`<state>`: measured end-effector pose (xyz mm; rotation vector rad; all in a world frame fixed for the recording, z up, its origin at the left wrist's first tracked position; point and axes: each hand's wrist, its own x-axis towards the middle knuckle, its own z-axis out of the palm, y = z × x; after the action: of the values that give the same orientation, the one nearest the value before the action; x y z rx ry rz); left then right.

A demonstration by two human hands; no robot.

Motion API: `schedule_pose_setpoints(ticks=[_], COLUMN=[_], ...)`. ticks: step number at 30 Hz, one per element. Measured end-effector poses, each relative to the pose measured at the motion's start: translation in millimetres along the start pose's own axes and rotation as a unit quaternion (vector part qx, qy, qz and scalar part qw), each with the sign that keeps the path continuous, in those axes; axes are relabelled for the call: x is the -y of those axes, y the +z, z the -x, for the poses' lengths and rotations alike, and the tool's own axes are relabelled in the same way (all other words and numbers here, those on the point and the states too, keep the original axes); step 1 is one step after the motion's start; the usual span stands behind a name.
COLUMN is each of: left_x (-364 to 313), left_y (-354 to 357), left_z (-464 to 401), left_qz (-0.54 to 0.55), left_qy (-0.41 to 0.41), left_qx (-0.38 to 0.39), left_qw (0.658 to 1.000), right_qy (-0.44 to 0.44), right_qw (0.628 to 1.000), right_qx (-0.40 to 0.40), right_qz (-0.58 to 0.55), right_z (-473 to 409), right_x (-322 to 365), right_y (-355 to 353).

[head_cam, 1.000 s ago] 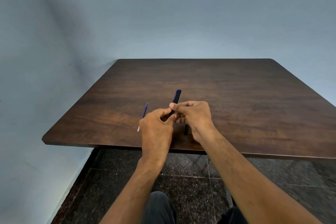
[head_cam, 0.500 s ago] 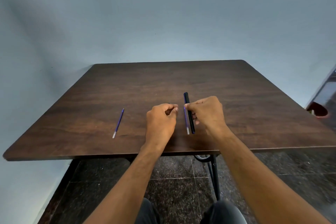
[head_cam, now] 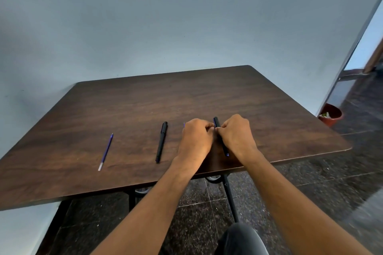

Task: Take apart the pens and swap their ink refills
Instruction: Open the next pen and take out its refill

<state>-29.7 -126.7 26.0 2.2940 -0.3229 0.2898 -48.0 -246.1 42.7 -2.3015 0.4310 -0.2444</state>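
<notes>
My right hand grips a black pen barrel near the table's front edge; the barrel's lower tip shows below the hand. The curled fingers of my left hand meet that barrel just left of my right thumb. A thin purple tip peeks out beyond my left knuckles, and the rest of it is hidden. A second black pen lies on the table left of my hands. Further left lies a loose blue refill with a pale end.
The dark wooden table stands against a pale blue wall, its front edge close to my knees. A red-brown pot sits on the dark tiled floor at the right, beside a doorway. Black table legs show under the front edge.
The view has swung right, bringing the second black pen into sight. My left hand has closed the gap to the barrel in my right hand. The refill beside that barrel no longer shows.
</notes>
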Motion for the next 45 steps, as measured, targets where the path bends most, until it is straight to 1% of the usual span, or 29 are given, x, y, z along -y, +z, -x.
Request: schedule_pose_setpoints(ticks=[7,11,17,26,29,32,37,41,45], left_x=[-7.3,-6.1,-6.5,-4.1,-0.9,6.6,33.9,61.3,86.5], left_y=[12.1,15.1,14.7,3.1,-5.4,-19.1,-53.8,-83.7,-103.3], left_z=[-6.7,-6.4,-6.2,-2.9,-0.8,0.7,7.6,16.7,26.6], left_qz=[-0.006,-0.005,0.004,0.017,0.025,0.009,-0.005,-0.010,-0.010], left_qy=[-0.021,-0.035,-0.042,-0.026,-0.021,-0.013,-0.020,-0.057,-0.092], left_qx=[0.046,0.048,0.055,0.036,0.020,-0.009,-0.052,-0.100,-0.115], left_qw=[0.999,0.998,0.998,0.999,0.999,1.000,0.998,0.993,0.989], right_qy=[0.000,0.007,0.019,0.014,-0.006,-0.041,-0.076,-0.105,-0.124], right_qw=[1.000,0.999,0.999,1.000,0.998,0.995,0.996,0.994,0.991], right_qx=[-0.009,-0.014,-0.015,-0.016,-0.043,-0.077,-0.038,-0.004,0.029], right_qz=[0.024,0.042,0.026,0.005,0.034,0.043,0.019,0.029,0.040], right_z=[-3.3,-3.3,-4.7,-3.3,0.3,5.4,13.9,19.1,23.2], right_x=[-4.5,-3.5,-5.1,-2.8,4.8,14.2,36.0,57.7,80.9], right_y=[4.7,8.4,10.0,8.7,7.6,10.7,29.1,47.4,69.1])
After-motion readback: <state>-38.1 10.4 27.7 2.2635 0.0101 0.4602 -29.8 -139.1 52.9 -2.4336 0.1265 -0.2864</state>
